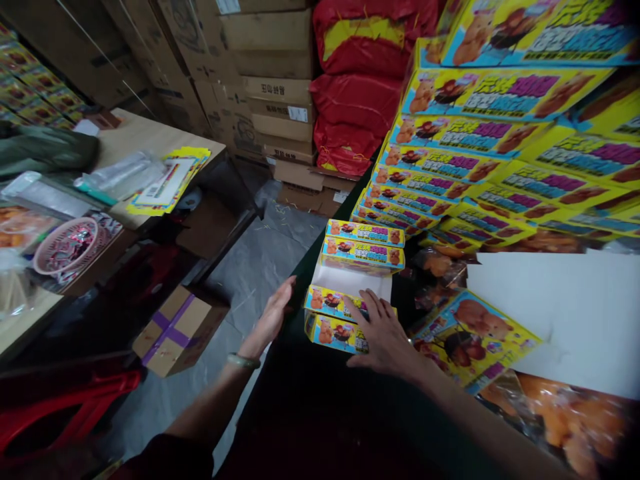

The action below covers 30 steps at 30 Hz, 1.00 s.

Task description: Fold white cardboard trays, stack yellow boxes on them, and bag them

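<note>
In front of me lie small yellow and blue printed boxes with cartoon bears; a white surface point(345, 278) shows between the far pair and the near pair. My right hand point(383, 333) rests on the near boxes point(327, 303), its fingers spread over their right end. Whether it grips them I cannot see, but the fingers are stretched out. My left hand point(274, 312) is held at the dark table's left edge, apart from the boxes, fingers extended and nothing in it. A bracelet point(243, 361) circles the left wrist. The two far boxes point(364, 252) stand beyond, touched by neither hand.
A tall stack of matching boxes point(445, 137) rises at the right. Nearby lie a white sheet point(560, 313), a printed card point(475, 340) and bagged orange figures point(575, 420). At left, a wooden table point(185, 130) bears a pink basket point(67, 247); a carton point(173, 330) sits below.
</note>
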### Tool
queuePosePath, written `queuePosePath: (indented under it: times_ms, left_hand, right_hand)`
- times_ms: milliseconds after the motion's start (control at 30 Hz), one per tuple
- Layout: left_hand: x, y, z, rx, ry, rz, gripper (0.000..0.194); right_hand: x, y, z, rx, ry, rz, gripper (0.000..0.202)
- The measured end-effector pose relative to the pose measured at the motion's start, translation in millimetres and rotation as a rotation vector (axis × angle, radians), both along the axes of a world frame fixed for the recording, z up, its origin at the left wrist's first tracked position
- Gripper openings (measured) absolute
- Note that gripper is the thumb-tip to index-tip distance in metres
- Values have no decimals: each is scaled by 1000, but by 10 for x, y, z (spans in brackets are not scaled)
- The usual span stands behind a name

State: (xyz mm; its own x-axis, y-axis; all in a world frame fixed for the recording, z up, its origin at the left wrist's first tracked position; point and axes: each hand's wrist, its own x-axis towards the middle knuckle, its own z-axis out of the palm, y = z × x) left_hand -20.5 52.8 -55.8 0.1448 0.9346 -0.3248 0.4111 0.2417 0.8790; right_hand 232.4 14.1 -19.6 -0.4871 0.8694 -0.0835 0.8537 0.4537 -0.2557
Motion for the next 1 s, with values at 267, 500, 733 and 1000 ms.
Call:
queuePosePath:
  times_ms: [267, 500, 733, 1000]
  left_hand:
    - [543, 203, 237, 10, -115, -152, 41]
    - [464, 194, 100, -16, -31, -275, 34]
    - [494, 375, 447, 133, 284, -449, 54]
    - [1052, 100, 583, 485, 777, -1166, 129]
  right_hand:
    - [357, -364, -179, 169, 233, -493, 85]
    - [271, -624, -419, -226, 757, -862, 74]
    - [186, -598, -265, -421, 885, -1055, 92]
    - [266, -693, -222, -336, 1003, -1192, 77]
